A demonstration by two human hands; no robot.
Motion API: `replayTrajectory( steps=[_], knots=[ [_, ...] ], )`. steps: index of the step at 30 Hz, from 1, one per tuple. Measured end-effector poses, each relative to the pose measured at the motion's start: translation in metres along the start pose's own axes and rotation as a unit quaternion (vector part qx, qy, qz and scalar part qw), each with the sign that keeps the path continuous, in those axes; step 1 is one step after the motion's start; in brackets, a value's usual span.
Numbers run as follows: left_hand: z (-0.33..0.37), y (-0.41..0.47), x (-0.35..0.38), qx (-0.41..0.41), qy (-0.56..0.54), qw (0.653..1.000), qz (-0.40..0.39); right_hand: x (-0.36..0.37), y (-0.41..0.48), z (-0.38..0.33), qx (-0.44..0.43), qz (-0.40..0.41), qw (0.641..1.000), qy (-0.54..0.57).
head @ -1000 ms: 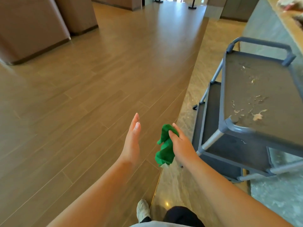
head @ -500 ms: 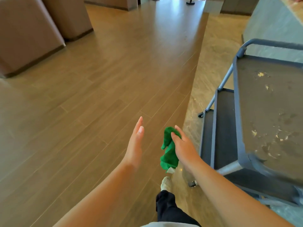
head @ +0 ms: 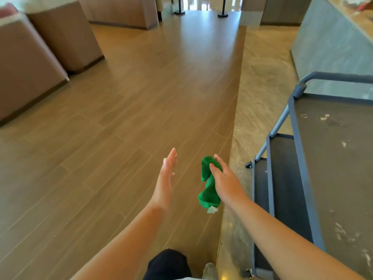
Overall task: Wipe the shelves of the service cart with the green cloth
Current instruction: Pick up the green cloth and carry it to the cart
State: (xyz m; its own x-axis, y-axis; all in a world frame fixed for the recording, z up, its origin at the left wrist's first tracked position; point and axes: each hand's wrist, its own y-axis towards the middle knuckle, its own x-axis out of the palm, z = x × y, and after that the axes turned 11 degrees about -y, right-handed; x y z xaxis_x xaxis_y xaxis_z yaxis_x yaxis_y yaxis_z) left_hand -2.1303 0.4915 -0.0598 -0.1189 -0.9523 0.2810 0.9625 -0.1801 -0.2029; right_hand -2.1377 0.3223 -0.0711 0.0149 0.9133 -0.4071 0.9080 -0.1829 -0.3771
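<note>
My right hand (head: 225, 179) grips a bunched green cloth (head: 207, 185) in mid-air, with a small white tag hanging at its lower end. My left hand (head: 166, 177) is held out beside it, fingers straight, holding nothing. The grey service cart (head: 298, 164) stands to the right of my hands. Its top shelf (head: 339, 158) is speckled with pale crumbs and smears. A dark lower shelf (head: 282, 184) shows beneath it. Neither hand touches the cart.
Wood plank floor spreads to the left, and a stone-tiled strip (head: 260, 81) runs under the cart. Brown upholstered blocks (head: 30, 63) stand at the far left. A grey stone counter (head: 331, 43) rises behind the cart. My leg and shoe (head: 210, 270) show at the bottom.
The view has swung left and forward, so the cart has slid toward the right edge and looms closer. Both hands keep their pose, the right one still holding the cloth.
</note>
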Motion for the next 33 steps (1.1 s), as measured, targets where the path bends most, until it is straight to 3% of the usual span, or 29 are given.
replayTrajectory(
  steps=[7, 17, 26, 33],
  knots=[
    [0.011, 0.124, -0.005, -0.028, 0.003, 0.998, -0.063, -0.004, 0.098, -0.023, 0.047, 0.041, 0.998, 0.026],
    [0.042, 0.290, 0.009, -0.083, 0.029, 0.976, -0.200, -0.028, 0.201, -0.085, 0.109, 0.160, 0.969, 0.157],
    [0.042, 0.370, 0.086, -0.115, 0.042, 0.940, -0.319, -0.070, 0.252, -0.092, 0.136, 0.258, 0.935, 0.203],
    [0.027, 0.424, 0.163, -0.130, 0.070, 0.918, -0.367, -0.131, 0.294, -0.065, 0.139, 0.311, 0.912, 0.227]
  ],
)
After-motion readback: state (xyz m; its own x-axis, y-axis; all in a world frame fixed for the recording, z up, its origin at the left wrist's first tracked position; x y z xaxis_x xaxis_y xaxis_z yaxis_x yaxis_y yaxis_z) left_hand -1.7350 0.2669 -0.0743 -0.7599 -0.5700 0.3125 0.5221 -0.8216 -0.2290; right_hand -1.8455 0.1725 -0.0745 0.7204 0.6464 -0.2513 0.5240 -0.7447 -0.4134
